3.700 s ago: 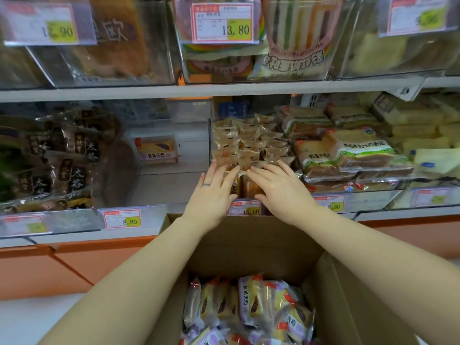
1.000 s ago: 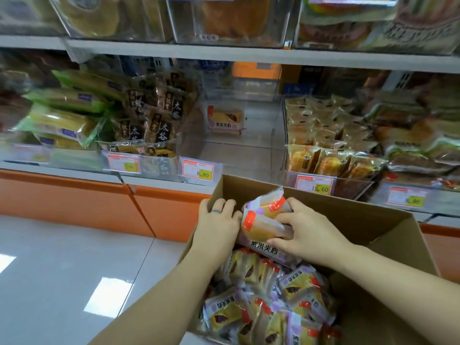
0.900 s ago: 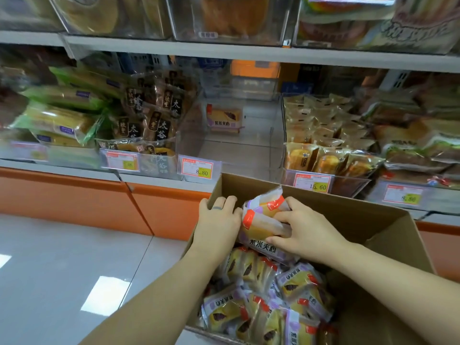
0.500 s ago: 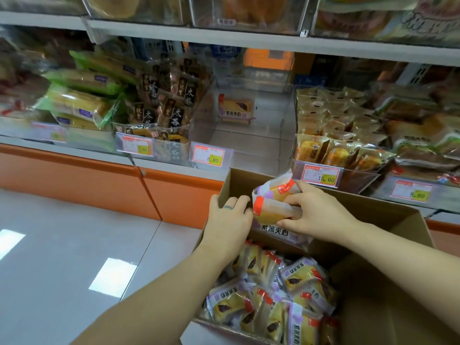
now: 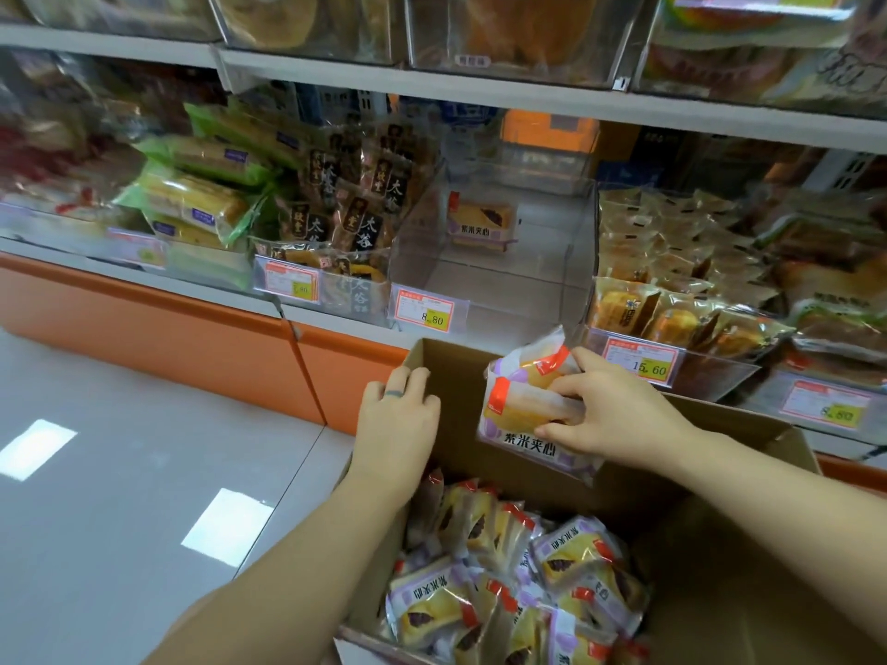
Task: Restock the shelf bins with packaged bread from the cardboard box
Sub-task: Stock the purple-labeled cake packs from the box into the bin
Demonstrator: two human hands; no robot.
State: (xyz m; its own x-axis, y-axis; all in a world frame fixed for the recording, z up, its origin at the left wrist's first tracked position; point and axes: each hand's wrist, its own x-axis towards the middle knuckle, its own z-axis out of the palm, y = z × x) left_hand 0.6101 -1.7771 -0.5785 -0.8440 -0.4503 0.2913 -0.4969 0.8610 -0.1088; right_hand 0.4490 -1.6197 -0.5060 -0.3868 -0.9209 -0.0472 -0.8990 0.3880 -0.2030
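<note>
Shop aisle, pale glossy floor [image 5: 120, 472] with two bright light patches reflected on it. Orange base panel [image 5: 158, 324] runs under the lowest shelf [image 5: 336, 324].

Cardboard box [image 5: 720, 568] sits open below me, near the shelf front; loose bread packets [image 5: 518, 583] lie piled in its left half, the right half bare cardboard.

Right hand [image 5: 609, 415]: grip pinching a small stack of bread packs [image 5: 523, 405], thumb beneath, fingers across the front, held above the box just under the shelf edge.

Left hand [image 5: 398, 415]: empty, fingers loosely spread, tips at the box's far left flap; a ring on one finger. I can't tell whether they press the cardboard.

Clear bin [image 5: 489, 261] straight ahead, price tag [image 5: 425, 312] reading 8.80, holds a single matching packet [image 5: 482, 223] at the back. Bins on either side are well filled: dark-labelled packs [image 5: 355, 204] to the left, tan wrapped cakes [image 5: 672, 261] to the right.
</note>
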